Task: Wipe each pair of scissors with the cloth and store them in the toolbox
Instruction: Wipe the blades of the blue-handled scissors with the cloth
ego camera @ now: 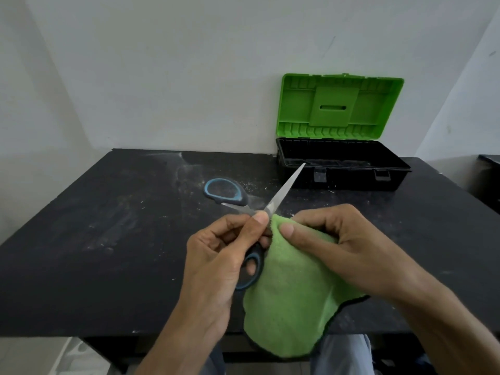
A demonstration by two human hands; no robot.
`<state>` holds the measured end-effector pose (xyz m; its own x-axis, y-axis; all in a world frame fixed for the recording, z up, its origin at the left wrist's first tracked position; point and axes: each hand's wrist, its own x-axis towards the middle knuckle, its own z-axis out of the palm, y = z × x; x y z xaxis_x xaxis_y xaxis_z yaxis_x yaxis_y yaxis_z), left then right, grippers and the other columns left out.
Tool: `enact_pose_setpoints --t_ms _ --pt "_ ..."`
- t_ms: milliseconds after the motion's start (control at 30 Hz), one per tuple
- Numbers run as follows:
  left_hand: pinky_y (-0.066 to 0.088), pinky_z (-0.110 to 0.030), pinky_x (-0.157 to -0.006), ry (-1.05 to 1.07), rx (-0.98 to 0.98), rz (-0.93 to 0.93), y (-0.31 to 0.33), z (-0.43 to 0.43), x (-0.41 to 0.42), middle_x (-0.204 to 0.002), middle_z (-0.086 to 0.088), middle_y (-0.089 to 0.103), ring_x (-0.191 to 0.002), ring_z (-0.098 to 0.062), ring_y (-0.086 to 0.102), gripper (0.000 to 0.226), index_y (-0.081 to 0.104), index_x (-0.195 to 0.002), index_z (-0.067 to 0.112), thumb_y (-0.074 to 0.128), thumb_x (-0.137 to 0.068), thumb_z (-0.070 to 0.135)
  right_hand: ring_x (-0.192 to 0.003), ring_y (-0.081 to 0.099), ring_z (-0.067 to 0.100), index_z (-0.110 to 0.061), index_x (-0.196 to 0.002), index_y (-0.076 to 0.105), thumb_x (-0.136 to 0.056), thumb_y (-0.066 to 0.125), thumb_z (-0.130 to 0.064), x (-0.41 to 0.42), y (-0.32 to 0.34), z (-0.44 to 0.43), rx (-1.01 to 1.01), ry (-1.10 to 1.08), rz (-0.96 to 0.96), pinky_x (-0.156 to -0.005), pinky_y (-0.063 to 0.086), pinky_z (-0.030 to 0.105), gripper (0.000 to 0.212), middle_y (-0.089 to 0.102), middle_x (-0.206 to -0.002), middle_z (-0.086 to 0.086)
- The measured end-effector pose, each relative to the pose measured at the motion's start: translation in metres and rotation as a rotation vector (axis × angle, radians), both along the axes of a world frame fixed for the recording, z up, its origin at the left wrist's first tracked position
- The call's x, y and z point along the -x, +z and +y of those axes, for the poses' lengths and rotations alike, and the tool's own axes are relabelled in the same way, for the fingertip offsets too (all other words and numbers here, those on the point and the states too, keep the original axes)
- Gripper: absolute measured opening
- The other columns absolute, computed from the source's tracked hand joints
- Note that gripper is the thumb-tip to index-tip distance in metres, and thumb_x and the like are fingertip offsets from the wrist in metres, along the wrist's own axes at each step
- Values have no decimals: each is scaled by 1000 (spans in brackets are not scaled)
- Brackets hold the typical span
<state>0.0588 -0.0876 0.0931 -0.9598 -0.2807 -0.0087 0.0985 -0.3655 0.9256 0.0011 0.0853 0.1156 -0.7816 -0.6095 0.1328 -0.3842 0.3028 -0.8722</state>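
My left hand (pixel 216 255) grips a pair of scissors (pixel 284 190) by their black-and-blue handles. The blades are spread, one pointing up-right toward the toolbox, the other pointing left. My right hand (pixel 338 247) pinches a green cloth (pixel 292 299) against the base of the blades, and the rest of the cloth hangs over the table's front edge. A second pair of scissors (pixel 224 191) lies on the table behind my left hand, with only its blue-rimmed handle loop showing. The toolbox (pixel 343 174) stands at the back right, black base open, green lid (pixel 338 104) upright.
The black table (pixel 108 253) is dusty with pale specks. A white wall runs behind it, and the toolbox lid leans against that wall. My legs show below the table's front edge.
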Motion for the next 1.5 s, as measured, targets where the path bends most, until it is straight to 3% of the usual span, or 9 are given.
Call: enact_pose_setpoints --t_ms 233,533,800,933,1000,1200,1500 --pt "34 -12 -36 66 -13 12 1 -8 1 -64 -6 67 -42 -5 44 14 76 -67 15 74 -72 28 -57 68 8 -21 -75 82 -91 67 -45 0 9 16 -30 -76 37 -54 53 26 32 75 -69 2" --pt "36 -13 -37 45 37 25 0 -6 0 -65 -9 66 -44 -7 47 13 77 -69 14 74 -76 24 -77 80 25 -27 -89 86 -93 71 -42 -1 6 6 -23 -79 25 -71 64 53 22 83 -83 1" --pt "40 -15 -41 60 46 12 0 -4 3 -68 -10 68 -48 -8 51 13 76 -70 15 74 -77 26 -75 81 23 -29 -91 88 -88 74 -44 1 3 8 44 -173 51 -71 65 55 20 84 -81 -2" --pt "46 -16 -45 46 72 13 -1 -5 2 -75 -15 73 -56 -13 57 12 78 -77 14 74 -79 25 -76 80 12 -28 -96 87 -94 72 -38 0 -1 6 -12 -84 44 -66 64 35 19 84 -84 -7" --pt "47 -17 -45 38 80 10 -2 -5 0 -69 -12 71 -56 -14 58 11 78 -76 14 74 -78 25 -75 80 12 -28 -94 87 -93 72 -39 0 0 10 -14 -82 36 -65 62 31 19 83 -83 -7" --pt "45 -15 -43 62 65 8 0 -5 -1 -65 -8 69 -56 -9 60 11 77 -80 11 73 -79 22 -77 79 29 -23 -87 87 -90 72 -38 -1 5 22 -5 -105 35 -72 62 53 21 83 -83 5" --pt "45 -14 -40 73 43 -46 5 -4 -3 -63 -8 68 -50 -8 57 13 76 -80 8 72 -81 21 -78 81 23 -23 -88 88 -90 73 -36 -4 9 31 -11 -114 21 -74 65 50 19 84 -84 0"
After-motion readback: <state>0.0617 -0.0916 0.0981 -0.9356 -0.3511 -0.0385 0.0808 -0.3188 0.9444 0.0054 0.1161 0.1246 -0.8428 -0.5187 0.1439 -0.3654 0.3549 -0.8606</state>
